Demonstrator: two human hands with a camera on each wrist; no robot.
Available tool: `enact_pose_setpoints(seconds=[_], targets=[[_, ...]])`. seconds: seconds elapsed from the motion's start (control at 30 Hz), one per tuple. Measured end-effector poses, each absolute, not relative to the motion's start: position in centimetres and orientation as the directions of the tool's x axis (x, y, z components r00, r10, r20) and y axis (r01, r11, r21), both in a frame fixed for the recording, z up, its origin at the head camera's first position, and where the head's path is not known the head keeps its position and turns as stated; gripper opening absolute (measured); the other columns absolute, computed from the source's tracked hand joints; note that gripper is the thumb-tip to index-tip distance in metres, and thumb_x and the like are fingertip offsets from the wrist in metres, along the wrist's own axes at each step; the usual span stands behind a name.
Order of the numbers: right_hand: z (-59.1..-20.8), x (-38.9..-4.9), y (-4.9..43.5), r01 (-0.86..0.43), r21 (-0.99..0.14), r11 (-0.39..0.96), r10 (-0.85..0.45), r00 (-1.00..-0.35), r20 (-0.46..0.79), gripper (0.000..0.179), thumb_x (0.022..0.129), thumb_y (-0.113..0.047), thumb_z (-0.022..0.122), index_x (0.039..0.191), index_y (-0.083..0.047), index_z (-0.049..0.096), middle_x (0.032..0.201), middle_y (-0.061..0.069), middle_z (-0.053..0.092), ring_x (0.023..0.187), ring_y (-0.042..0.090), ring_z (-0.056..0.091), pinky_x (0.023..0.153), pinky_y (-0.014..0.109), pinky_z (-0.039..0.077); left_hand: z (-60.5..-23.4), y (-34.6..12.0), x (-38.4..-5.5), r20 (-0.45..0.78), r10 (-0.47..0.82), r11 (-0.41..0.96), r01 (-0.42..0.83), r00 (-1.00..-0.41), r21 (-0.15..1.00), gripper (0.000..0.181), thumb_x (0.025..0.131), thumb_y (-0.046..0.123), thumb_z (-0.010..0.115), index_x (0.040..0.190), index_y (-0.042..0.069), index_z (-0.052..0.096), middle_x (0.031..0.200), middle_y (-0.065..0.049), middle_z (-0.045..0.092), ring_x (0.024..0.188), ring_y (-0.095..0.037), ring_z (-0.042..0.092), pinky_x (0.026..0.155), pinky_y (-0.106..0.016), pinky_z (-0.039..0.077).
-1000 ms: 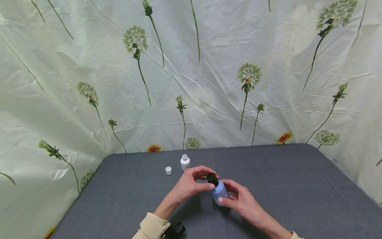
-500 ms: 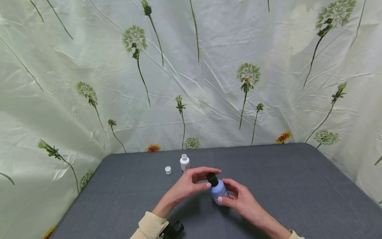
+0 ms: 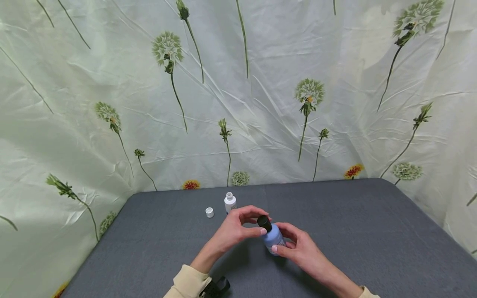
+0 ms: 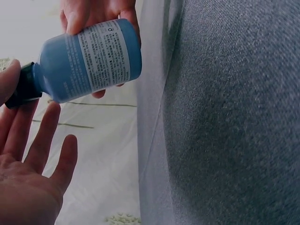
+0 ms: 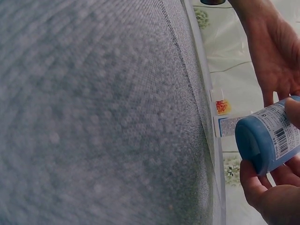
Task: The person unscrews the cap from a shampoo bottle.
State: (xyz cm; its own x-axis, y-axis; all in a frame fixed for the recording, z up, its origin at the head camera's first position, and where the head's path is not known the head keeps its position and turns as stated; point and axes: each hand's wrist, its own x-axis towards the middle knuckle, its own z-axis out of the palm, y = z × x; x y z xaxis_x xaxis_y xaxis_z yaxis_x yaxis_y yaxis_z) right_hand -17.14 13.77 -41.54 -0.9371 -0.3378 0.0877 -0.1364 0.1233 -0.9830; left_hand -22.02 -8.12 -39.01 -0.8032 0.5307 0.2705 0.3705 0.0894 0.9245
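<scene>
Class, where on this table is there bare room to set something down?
Bare table lies right of the right hand to the right edge, and left of the white cap to the left edge. Crowded: the middle, with the left hand, the blue bottle and, behind them, the white bottle.

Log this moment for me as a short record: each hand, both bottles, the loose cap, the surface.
Left hand: thumb and fingers at the black cap
Right hand: grips the blue bottle by its body
Blue bottle: tilted, black cap on
White bottle: upright, uncapped, partly hidden behind the left hand
White cap: on the table, left of the white bottle, apart from it
Surface: dark grey table
</scene>
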Motion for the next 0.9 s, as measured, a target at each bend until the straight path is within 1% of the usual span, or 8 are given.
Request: enact_pose_setpoints(seconds=[0.2,0.33,0.4,0.47,0.57,0.7,0.8,0.9], targets=[[-41.48,-17.12,13.75,-0.128,-0.984,0.122,-0.335,-0.939,0.081,0.057,0.088,-0.018,0.076,0.135,0.004,0.05,0.133,0.021,0.054,0.124,0.034,0.051,0.09,0.028,0.05,-39.17,-7.85,-21.99,0.297,0.501,0.098,0.394,-0.813,0.914,0.031,0.083,0.017,0.081,0.112,0.019,0.071,0.107,0.005,0.072,0.101,-0.018,0.063,0.093,-0.053,0.046],[-41.52,-17.18,13.81,-0.123,-0.985,0.12,-0.328,-0.942,0.077,0.057,0.088,-0.017,0.076,0.134,0.004,0.05,0.133,0.022,0.054,0.124,0.034,0.051,0.09,0.029,0.051,-39.33,-7.72,-21.99,0.313,0.502,0.089,0.408,-0.807,0.908,0.032,0.083,0.015,0.08,0.113,0.016,0.071,0.108,0.004,0.072,0.101,-0.018,0.063,0.092,-0.051,0.047],[-41.55,-17.22,13.86,-0.119,-0.985,0.121,-0.324,-0.943,0.074,0.057,0.088,-0.017,0.076,0.134,0.004,0.05,0.133,0.022,0.054,0.124,0.034,0.051,0.09,0.03,0.051,-39.38,-7.72,-22.01,0.327,0.519,0.071,0.421,-0.79,0.904,0.034,0.085,0.013,0.079,0.117,0.015,0.069,0.112,0.002,0.071,0.105,-0.019,0.063,0.093,-0.049,0.047],[-41.54,-17.28,13.9,-0.114,-0.986,0.125,-0.321,-0.945,0.068,0.058,0.088,-0.017,0.076,0.135,0.004,0.05,0.133,0.022,0.054,0.124,0.034,0.051,0.091,0.031,0.051,-39.37,-7.79,-22.01,0.342,0.551,0.029,0.427,-0.761,0.904,0.038,0.088,0.01,0.075,0.125,0.012,0.065,0.12,-0.003,0.068,0.113,-0.023,0.061,0.097,-0.046,0.046],[-41.44,-17.34,13.93,-0.103,-0.985,0.136,-0.315,-0.948,0.056,0.06,0.088,-0.02,0.077,0.136,0.003,0.05,0.134,0.021,0.053,0.125,0.034,0.051,0.092,0.035,0.05,-39.24,-7.99,-21.89,0.34,0.614,-0.058,0.389,-0.713,0.92,0.044,0.093,0.008,0.066,0.137,0.01,0.057,0.134,-0.009,0.06,0.125,-0.026,0.054,0.103,-0.042,0.041],[-41.25,-17.31,13.94,-0.094,-0.985,0.145,-0.313,-0.949,0.045,0.061,0.088,-0.022,0.076,0.137,0.002,0.049,0.136,0.021,0.053,0.126,0.034,0.05,0.094,0.039,0.05,-39.06,-8.18,-21.69,0.311,0.667,-0.118,0.316,-0.677,0.941,0.045,0.098,0.009,0.057,0.143,0.008,0.051,0.142,-0.008,0.054,0.13,-0.023,0.05,0.105,-0.036,0.039],[-41.16,-17.29,13.93,-0.092,-0.986,0.143,-0.315,-0.948,0.042,0.061,0.088,-0.022,0.076,0.137,0.003,0.048,0.137,0.022,0.052,0.127,0.035,0.049,0.094,0.039,0.05,-39.08,-8.22,-21.69,0.306,0.667,-0.113,0.314,-0.679,0.943,0.042,0.098,0.007,0.056,0.14,0.007,0.053,0.138,-0.007,0.057,0.128,-0.026,0.052,0.102,-0.034,0.041],[-41.2,-17.28,13.95,-0.099,-0.986,0.133,-0.318,-0.947,0.052,0.061,0.088,-0.02,0.076,0.137,0.004,0.048,0.137,0.023,0.051,0.127,0.036,0.049,0.092,0.036,0.051,-39.1,-8.22,-21.78,0.284,0.643,-0.066,0.318,-0.711,0.946,0.039,0.097,0.008,0.061,0.135,0.01,0.058,0.132,-0.005,0.062,0.125,-0.025,0.054,0.103,-0.039,0.042]])
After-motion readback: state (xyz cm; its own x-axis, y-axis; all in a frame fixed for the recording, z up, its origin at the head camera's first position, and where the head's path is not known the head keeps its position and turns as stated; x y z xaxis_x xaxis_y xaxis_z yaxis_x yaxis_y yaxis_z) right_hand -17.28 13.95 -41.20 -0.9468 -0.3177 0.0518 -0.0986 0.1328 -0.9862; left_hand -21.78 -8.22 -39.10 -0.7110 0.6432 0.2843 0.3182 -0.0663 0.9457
